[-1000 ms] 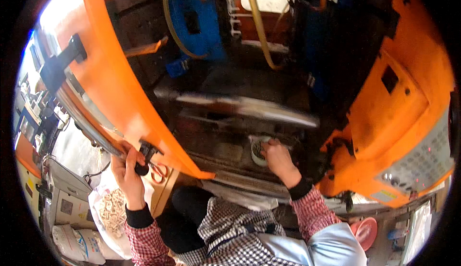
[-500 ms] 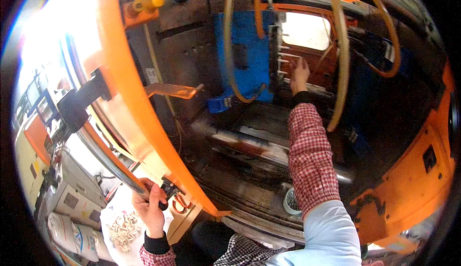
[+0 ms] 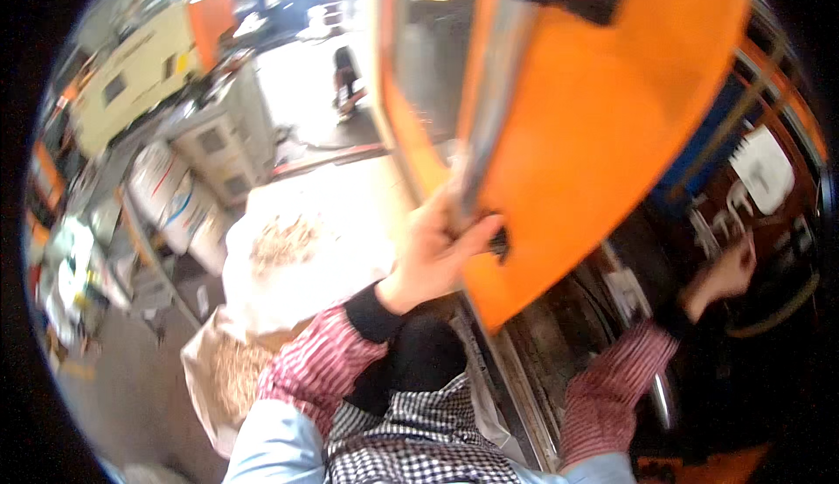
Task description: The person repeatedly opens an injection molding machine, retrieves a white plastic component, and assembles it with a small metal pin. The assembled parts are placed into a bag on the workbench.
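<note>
My left hand [image 3: 428,252] is closed round the lower end of a metal handle bar [image 3: 502,99] on the large orange machine door [image 3: 603,134]. On the right, my right hand [image 3: 724,272] is inside the dark machine opening, its fingers pinched. From them stands a pale, branched moulded piece [image 3: 724,229], blurred, in front of a bright window [image 3: 765,174] in the machine's far wall. The blue mould block [image 3: 706,139] shows partly behind the door's edge.
Left of the door, small beige pieces [image 3: 284,243] lie heaped on a white surface. Below them an open sack [image 3: 236,375] holds more such pieces. Further left are stuffed white bags [image 3: 170,200], a grey cabinet [image 3: 227,139] and a beige machine [image 3: 135,77].
My view has swung left. The orange door now covers more of the opening. My right hand has come away from the blue mould with the pale piece; my left stays on the handle.
</note>
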`<action>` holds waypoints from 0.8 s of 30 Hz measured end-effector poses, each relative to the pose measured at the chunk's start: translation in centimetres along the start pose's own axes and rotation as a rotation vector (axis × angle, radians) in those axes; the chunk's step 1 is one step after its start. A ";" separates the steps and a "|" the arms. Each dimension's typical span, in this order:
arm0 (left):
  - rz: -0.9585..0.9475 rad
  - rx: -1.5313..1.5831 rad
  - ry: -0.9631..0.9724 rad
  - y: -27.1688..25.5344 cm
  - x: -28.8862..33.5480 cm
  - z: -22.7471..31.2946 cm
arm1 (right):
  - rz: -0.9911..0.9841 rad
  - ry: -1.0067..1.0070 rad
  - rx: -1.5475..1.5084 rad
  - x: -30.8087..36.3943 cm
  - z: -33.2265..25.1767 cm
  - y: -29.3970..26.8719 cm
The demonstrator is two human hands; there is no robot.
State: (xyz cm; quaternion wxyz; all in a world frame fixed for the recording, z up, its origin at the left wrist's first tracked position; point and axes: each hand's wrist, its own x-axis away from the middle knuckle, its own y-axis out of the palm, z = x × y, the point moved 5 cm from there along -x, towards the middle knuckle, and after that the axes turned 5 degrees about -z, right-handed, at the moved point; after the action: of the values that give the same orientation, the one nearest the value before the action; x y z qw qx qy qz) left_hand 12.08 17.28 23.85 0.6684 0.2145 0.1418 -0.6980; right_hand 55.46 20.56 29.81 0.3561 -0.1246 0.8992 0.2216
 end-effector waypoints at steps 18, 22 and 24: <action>0.513 0.106 -0.478 -13.6 19.5 -12.3 | -1.553 0.137 -0.341 39.6 -16.0 -4.0; 0.371 -0.081 -0.286 -24.4 18.9 -17.1 | -1.460 0.004 -0.142 31.7 -14.0 -7.2; 0.408 -0.047 -0.405 -31.6 19.0 -21.5 | -1.405 0.062 0.118 27.1 -11.2 -9.4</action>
State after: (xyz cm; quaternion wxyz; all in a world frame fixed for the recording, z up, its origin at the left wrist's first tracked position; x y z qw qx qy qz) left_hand -17.28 13.20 -6.93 0.8145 0.0794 -0.0245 -0.5742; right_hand 33.14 5.09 15.27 0.3953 -0.6625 0.6261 -0.1135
